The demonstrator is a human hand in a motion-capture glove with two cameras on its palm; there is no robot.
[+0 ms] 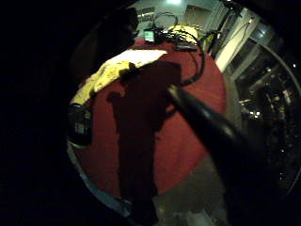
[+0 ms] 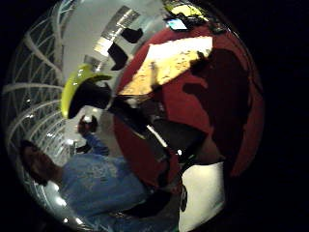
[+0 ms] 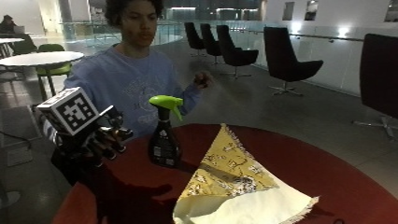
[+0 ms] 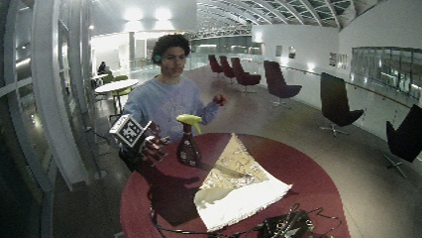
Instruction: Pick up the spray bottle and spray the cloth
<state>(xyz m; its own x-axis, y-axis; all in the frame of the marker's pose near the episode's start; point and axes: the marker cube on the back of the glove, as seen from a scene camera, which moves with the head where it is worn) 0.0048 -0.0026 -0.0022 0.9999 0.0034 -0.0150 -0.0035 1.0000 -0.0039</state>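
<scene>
Now 1 spray bottle (image 3: pixel 164 140) stands beside 1 cloth (image 3: pixel 233 179); the gloved grip (image 3: pixel 99 142), fingers loosely curled, holds nothing.

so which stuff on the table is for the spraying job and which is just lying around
For the job:
spray bottle, standing on the red table
cloth, lying beside it
gloved right hand, beside the bottle, not touching it

Lying about:
cables and a device at the table's edge

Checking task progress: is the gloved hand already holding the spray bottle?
No: the gloved right hand is beside the spray bottle, apart from it, on the red table.
</scene>
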